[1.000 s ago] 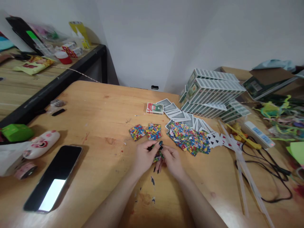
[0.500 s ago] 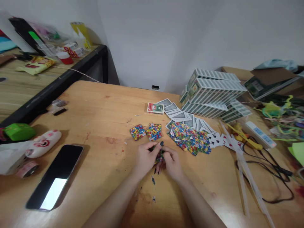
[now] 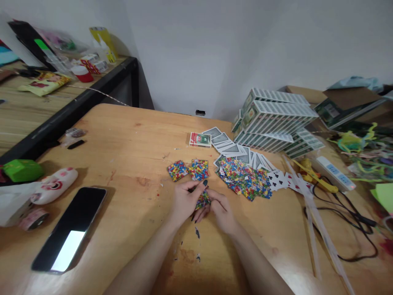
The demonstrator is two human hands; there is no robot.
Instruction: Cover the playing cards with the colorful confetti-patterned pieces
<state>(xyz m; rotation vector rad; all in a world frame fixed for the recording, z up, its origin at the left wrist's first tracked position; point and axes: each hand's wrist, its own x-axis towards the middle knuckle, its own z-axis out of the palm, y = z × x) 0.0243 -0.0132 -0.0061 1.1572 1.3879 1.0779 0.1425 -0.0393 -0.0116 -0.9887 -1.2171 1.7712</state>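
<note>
Between my hands is a small flat piece (image 3: 202, 199) with a busy red, yellow, blue and green pattern, partly covered by fingers. My left hand (image 3: 186, 201) is closed on it, thumb on top and other fingers underneath. At its right edge, the thumb and forefinger of my right hand (image 3: 221, 209) are pinched together; whether they grip the piece is unclear. Just beyond my hands lie two patterned squares, a left square (image 3: 177, 170) and a right square (image 3: 199, 169). To their right a heap of the same patterned pieces (image 3: 242, 176) partly covers playing cards (image 3: 232, 148).
A card box (image 3: 200, 139) lies near stacked card boxes (image 3: 276, 119). On the right are clear plastic strips (image 3: 319, 229), a yellow tool (image 3: 322, 180), a power strip (image 3: 335, 173) and cables. A phone (image 3: 70, 229) lies at left. Dark scraps (image 3: 197, 232) sit before me.
Both hands have shifted slightly left. My right fingers have come a little away from the left thumb, and more of the patterned piece shows between my hands.
</note>
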